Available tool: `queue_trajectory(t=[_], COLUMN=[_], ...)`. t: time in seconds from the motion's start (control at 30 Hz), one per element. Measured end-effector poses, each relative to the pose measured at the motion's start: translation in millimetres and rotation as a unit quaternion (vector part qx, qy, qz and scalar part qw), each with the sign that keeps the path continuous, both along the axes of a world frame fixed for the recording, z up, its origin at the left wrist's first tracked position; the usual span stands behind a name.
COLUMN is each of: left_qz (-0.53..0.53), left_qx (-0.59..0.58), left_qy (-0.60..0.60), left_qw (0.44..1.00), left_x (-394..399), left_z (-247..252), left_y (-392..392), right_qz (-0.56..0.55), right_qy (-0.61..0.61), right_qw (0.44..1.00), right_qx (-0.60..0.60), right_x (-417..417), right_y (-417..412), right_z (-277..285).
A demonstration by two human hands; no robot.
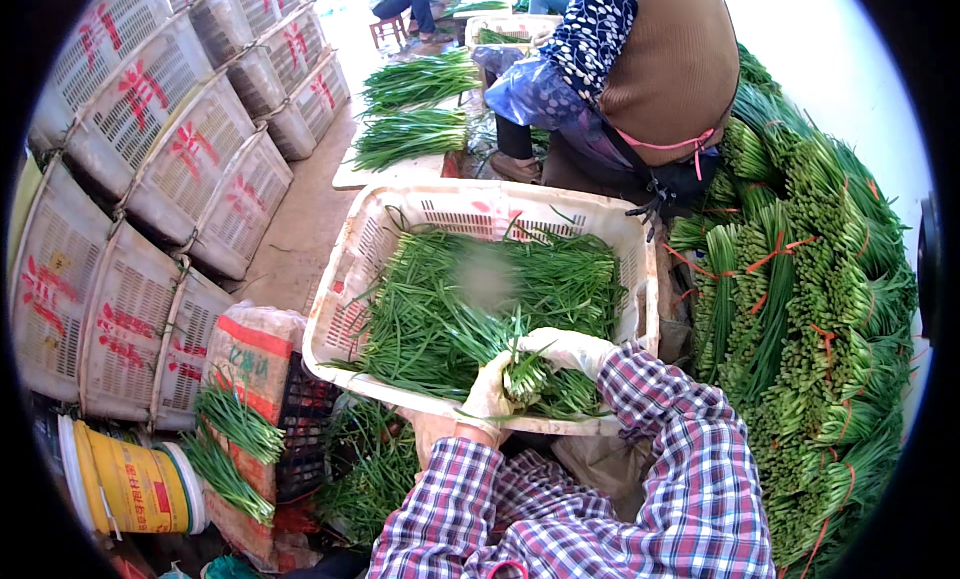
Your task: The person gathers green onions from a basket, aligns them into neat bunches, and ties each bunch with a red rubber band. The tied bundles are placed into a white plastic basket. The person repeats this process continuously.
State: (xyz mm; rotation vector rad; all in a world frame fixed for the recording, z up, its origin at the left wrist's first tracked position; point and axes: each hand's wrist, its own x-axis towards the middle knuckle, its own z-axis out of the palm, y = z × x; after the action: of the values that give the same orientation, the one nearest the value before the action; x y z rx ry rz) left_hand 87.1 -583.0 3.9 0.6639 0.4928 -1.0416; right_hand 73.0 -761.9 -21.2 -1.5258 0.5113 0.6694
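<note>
Both of my hands wear pale gloves and meet over the near side of a white plastic crate. A bunch of green garlic chives is gripped between them, cut ends towards me and leaves pointing away into the crate. My left hand wraps the bunch from the left. Over its top and right side lies my right hand, its fingertips partly hidden. Beneath, layers of loose chives fill much of the crate. A blurred spot covers part of them.
Stacked white crates line the left. Bundled chives are piled along the right wall. A person sits just beyond my crate, beside a board with chives. Lower left are a yellow bucket and a sack-covered crate bearing two bunches.
</note>
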Motion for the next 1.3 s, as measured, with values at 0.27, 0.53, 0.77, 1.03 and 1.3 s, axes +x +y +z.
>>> queue_trajectory(t=[0.27,0.53,0.77,1.03,1.3], left_qz=[0.059,0.134,0.178,0.278,0.254], left_qx=[-0.028,-0.053,-0.162,-0.055,-0.151], left_qy=[-0.073,-0.206,-0.165,-0.232,-0.329], left_qw=[0.995,0.968,0.956,0.931,0.897], left_x=[6.2,-12.5,-50.8,-59.3,-79.4], left_z=[24.6,68.1,59.5,24.9,11.2], left_y=[34.8,108.2,164.1,232.5,302.5], right_qz=[0.075,0.072,0.200,0.079,0.120], right_qy=[-0.232,-0.480,-0.450,-0.381,-0.253], right_qw=[0.937,0.753,0.755,0.912,0.954], right_qx=[-0.250,-0.445,-0.433,0.127,0.104], right_x=[-10.6,-38.9,-50.8,-54.4,-48.6], right_y=[60.3,162.6,216.5,204.1,167.2], right_z=[85.2,123.5,129.1,145.4,89.0])
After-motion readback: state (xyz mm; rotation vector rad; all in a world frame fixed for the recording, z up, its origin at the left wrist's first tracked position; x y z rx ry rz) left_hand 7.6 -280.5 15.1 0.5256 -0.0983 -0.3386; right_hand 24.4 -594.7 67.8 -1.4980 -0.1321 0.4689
